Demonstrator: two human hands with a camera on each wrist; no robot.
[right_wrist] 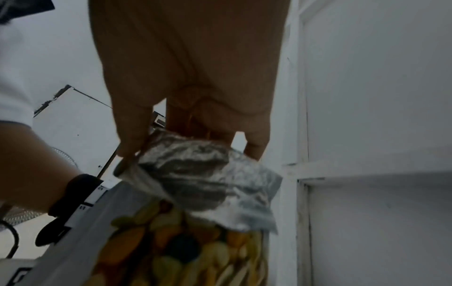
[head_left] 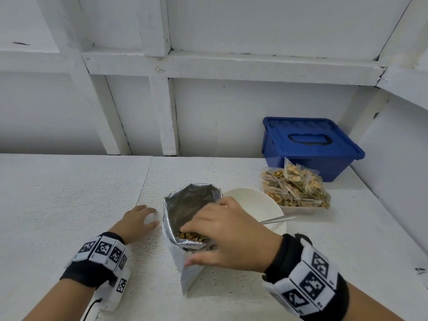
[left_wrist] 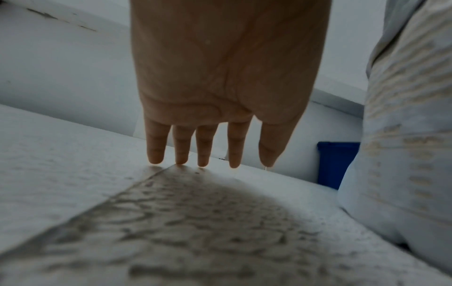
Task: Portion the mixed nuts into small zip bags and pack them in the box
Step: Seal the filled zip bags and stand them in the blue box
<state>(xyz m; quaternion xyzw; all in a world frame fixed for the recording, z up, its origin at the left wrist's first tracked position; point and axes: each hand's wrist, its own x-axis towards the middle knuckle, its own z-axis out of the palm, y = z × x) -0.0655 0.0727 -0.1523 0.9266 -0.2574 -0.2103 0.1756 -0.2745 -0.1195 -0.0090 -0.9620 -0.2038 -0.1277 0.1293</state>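
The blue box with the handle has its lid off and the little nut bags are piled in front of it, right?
Not quite. The head view shows the blue box with its lid on, handle on top. The little nut bags are indeed piled in front of it.

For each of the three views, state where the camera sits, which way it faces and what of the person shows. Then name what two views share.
Head: worn on the head, looks forward and down at the table; both forearms, left hand and right hand on the foil bag.
Left wrist: under the left wrist, looks along the open palm toward the wall; fingertips touch the table.
Right wrist: under the right wrist, looks along the hand gripping the bag's rim; the left forearm shows too.
Shared: the blue box appears in head and left wrist.
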